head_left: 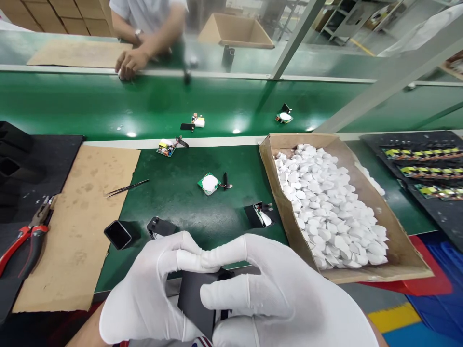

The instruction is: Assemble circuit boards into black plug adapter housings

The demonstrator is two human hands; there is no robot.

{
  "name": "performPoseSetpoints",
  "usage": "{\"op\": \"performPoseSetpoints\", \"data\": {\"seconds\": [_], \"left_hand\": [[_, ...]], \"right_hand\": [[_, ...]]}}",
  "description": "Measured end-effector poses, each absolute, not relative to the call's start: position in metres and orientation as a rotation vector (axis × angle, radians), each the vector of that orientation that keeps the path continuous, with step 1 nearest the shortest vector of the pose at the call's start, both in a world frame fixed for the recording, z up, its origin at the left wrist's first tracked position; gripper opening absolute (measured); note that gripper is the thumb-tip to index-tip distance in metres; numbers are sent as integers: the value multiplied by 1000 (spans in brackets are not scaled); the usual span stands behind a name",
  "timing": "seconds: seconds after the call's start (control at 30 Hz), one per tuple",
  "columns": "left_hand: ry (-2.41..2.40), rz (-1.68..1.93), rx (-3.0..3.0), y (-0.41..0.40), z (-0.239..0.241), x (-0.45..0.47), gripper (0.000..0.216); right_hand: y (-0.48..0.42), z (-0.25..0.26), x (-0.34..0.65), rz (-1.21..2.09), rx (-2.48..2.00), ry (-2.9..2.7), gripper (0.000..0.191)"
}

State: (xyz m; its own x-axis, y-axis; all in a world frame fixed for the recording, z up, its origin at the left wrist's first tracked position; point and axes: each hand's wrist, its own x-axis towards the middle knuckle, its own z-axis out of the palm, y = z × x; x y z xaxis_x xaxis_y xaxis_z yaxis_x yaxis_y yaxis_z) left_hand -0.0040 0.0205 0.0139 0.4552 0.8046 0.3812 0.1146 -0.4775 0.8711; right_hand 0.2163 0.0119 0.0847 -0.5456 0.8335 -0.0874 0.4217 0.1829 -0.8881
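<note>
Both my hands wear white gloves and meet low in the middle of the view around one black plastic casing (197, 301). My left hand (152, 294) wraps its left side with thumb and fingers curled over the top edge. My right hand (285, 299) grips its right side, a finger laid across the front. Just beyond them on the green mat lie more black casings (117, 234) (159, 226) (261, 214). A small circuit board with a white round pad (210, 183) lies further out.
A cardboard tray (398, 250) full of white round pads stands at the right. Black trays of circuit boards (423, 168) lie beyond it. Tweezers (126, 188) rest on a cardboard sheet (79, 221), red pliers (21, 241) at the left. Boards ride the green conveyor (108, 106); another person's hand (130, 61) rests on its far rail.
</note>
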Motion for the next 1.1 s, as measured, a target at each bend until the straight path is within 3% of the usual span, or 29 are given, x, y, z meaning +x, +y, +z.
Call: {"op": "performPoseSetpoints", "data": {"seconds": [0.2,0.43,0.57,0.7,1.1], "left_hand": [[759,1020,1875,23,10,-7,53],[720,1000,1827,19,4,-8,66],[742,944,1832,18,6,-10,64],[724,877,1855,19,1,-12,77],[761,877,1763,19,-2,-11,72]], "right_hand": [[21,78,216,1230,-1042,-2127,18],[17,77,215,1037,-1056,-2128,42],[17,77,216,956,-1088,-2166,43],[17,76,219,899,-1057,-2258,43],[21,86,217,1147,-1169,-2423,26]]}}
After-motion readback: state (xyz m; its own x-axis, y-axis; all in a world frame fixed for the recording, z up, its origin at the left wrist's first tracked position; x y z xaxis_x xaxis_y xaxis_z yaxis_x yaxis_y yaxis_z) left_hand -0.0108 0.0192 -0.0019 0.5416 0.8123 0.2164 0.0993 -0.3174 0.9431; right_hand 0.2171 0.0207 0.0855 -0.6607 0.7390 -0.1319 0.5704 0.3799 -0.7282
